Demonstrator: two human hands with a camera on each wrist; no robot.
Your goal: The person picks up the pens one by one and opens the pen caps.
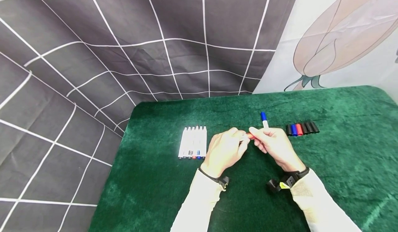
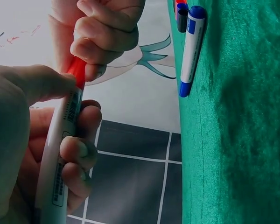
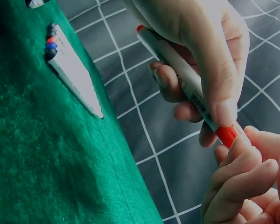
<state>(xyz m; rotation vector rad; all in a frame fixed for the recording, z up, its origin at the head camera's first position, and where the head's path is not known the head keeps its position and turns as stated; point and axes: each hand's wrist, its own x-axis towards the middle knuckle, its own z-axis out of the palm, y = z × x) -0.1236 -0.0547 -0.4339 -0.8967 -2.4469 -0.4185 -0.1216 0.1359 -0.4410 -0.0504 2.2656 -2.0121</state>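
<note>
My left hand (image 1: 224, 149) grips a white marker (image 2: 56, 154) with its fingers curled round the barrel and the thumb near the red cap. My right hand (image 1: 276, 144) pinches that red cap (image 3: 226, 135) at the marker's end. The cap sits against the barrel; whether it is fully seated is hidden by the fingers. Just behind the right hand, a white marker with a blue cap (image 1: 264, 117) lies on the green cloth. Left of my hands is a row of several white markers without caps (image 1: 193, 142), their coloured ends facing me.
Several loose caps (image 1: 302, 128), black, blue and red, lie side by side to the right of my right hand. Green cloth (image 1: 149, 176) covers the table. A dark gridded curtain (image 1: 183, 59) hangs along the back and left.
</note>
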